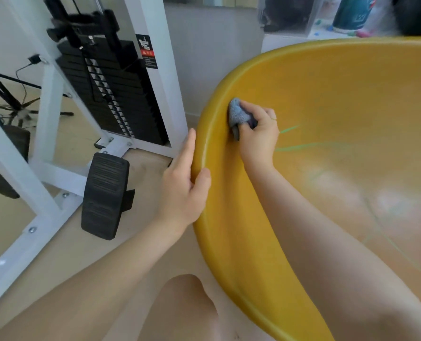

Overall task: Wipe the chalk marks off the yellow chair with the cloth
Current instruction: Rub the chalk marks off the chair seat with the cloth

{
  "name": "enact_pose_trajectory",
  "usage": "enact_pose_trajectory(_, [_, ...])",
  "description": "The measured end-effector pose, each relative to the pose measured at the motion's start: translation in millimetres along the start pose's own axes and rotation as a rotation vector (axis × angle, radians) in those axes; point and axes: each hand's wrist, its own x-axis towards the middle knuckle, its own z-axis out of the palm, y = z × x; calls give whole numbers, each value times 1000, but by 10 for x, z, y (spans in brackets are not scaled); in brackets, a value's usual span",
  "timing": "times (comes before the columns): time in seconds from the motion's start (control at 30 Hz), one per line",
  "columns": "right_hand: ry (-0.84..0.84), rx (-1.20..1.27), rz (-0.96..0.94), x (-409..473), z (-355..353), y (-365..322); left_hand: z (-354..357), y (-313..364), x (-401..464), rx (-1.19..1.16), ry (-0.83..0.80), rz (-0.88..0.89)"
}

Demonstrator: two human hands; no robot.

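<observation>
Yellow chair [327, 107], a single rounded plastic shell, fills the right half of the view, its rim curving from the far right down toward the near centre. Inside the shell several thin green chalk marks [300, 145] show: two short streaks just right of the wiping hand, and fainter lines running across the seat toward the near right. One cloth [239, 115], grey-blue and bunched up, is pressed against the inner wall just inside the left rim. The right hand [259, 134] has its fingers curled around the cloth, gripping it against the chair; one ring [273, 118] sits on a finger. The left hand [184, 183] holds the rim from outside, thumb hooked over the edge onto the inner face and fingers lying along the outer side. Both forearms are bare, and one bare knee [184, 308] shows at the near centre. To the left stands one white-framed weight machine [49, 134] with a black weight stack [111, 94] and one black ribbed foot pedal [103, 195] on the pale wooden floor [135, 232]. A shelf [302, 35] with blurred items lies at the far right.
</observation>
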Motion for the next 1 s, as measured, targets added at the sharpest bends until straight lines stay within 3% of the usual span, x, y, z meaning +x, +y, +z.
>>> enact_pose_trajectory(0.07, [-33,8,-24,-117,-18,-33,-4,37,-1,-5,12,-13])
enact_pose_trajectory(0.2, [-175,45,-299,-700,-110,-24,-22,86,-6,12,47,-26])
enact_pose_trajectory(0.3, [-178,28,-392,-759,-89,-7,-13,92,-13,-10,48,-38])
enact_pose_trajectory(0.43, [-82,-4,-380,-252,23,-78,-31,140,-12,62,23,-62])
enact_pose_trajectory(0.63, [81,20,-164,448,131,-134,-43,203,-21,77,-3,-81])
enact_pose_trajectory(0.7, [52,-28,-185,432,120,-150,-39,204,5,36,15,-110])
enact_pose_trajectory(0.87, [-169,-48,-446,-170,-27,-107,-82,299,294,0,9,-109])
enact_pose_trajectory(1.0, [-193,22,-366,-208,-41,-67,-80,410,540,15,-12,-92])
